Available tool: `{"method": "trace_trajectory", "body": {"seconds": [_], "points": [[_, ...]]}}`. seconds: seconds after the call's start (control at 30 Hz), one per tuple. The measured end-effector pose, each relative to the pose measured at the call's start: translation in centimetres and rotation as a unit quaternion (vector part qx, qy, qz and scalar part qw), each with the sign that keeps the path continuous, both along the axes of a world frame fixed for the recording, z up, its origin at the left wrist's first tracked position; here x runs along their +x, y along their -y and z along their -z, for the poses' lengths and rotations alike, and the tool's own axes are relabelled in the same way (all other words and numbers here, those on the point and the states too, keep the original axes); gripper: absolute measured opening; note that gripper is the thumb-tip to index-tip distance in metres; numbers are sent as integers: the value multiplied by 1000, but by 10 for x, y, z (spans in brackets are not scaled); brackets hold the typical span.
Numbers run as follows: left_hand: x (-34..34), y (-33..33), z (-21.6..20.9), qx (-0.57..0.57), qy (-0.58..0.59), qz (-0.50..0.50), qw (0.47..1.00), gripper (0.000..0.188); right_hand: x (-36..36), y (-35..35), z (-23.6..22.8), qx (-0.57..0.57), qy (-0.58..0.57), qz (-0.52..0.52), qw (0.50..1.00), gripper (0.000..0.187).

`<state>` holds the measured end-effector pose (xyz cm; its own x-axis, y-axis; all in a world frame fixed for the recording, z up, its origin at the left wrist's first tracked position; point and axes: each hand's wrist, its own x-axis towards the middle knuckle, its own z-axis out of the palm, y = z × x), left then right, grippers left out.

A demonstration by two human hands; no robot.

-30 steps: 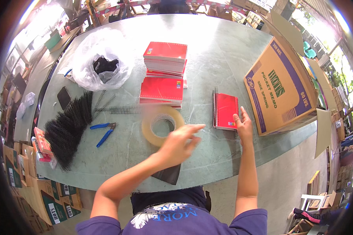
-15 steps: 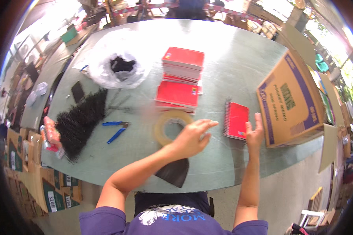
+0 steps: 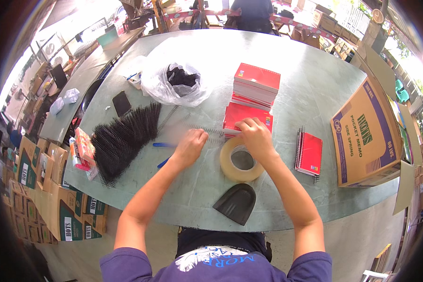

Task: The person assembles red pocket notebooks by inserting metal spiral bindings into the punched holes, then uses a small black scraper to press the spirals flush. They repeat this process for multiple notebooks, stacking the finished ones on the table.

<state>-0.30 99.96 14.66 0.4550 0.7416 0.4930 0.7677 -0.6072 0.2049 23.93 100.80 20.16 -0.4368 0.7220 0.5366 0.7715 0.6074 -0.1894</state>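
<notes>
My left hand [image 3: 191, 148] is closed in a pinch at a thin dark spiral binding coil [image 3: 214, 131], which reaches toward the memo pads. My right hand [image 3: 256, 136] has its fingers curled over the near edge of the front stack of red memo pads [image 3: 237, 114]. Behind that rises a taller stack of red pads [image 3: 257, 77]. Right below my right hand lies a roll of clear tape [image 3: 227, 164]. Blue-handled pliers [image 3: 163, 144] are partly hidden by my left hand. Farther right rests a red memo pad with a coil along its side [image 3: 311, 152].
A heap of black coils [image 3: 124, 141] covers the left of the table [image 3: 183, 197]. Behind it stand a clear bag with black contents [image 3: 174, 91] and a dark flat piece [image 3: 121, 103]. A black rounded piece [image 3: 237, 204] lies near the front edge. An open carton [image 3: 366, 136] sits at right.
My right hand has left the spiral-bound pad at the right and moved left to the stack. My left hand has moved left to the coil. The whole view has shifted.
</notes>
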Motion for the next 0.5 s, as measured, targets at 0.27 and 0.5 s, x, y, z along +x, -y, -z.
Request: {"method": "trace_trajectory", "body": {"seconds": [0.27,0.5], "points": [[13,48,-89,-229,253,15,940,18,0,63,-52,-31,-135,-39,990,17],[3,73,-67,-376,456,116,798,16,-15,75,-40,-94,-123,-26,988,12]]}}
